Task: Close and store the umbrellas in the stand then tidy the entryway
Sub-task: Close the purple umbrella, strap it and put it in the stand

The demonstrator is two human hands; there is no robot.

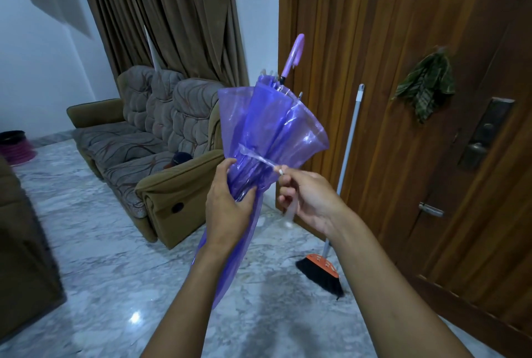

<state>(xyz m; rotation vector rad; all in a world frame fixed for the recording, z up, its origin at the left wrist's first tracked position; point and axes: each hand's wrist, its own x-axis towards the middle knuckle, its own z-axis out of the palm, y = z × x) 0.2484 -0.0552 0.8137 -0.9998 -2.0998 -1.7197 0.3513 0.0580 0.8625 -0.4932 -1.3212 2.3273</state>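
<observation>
Two bare forearms reach up from the bottom edge toward one purple see-through umbrella (pixel 273 127), held in the air between the sofa (pixel 161 133) and the wooden door (pixel 403 69). The left hand (pixel 230 202) wraps the gathered canopy at its narrow middle, thumb on the near side and fingers curled behind the folds. The right hand (pixel 311 199) sits just beside it, thumb and forefinger pinching the end of the single clear tie strap (pixel 259 157), which runs across the canopy; its other fingers are loosely bent. The umbrella is folded but still flares loose above the strap, with its one hooked lilac handle (pixel 295 55) pointing up and away and its lower end hidden behind the left forearm. One broom (pixel 322 271) leans against the door, bristles on the marble floor (pixel 115 271). One green patterned cloth (pixel 426 84) hangs on the door.
</observation>
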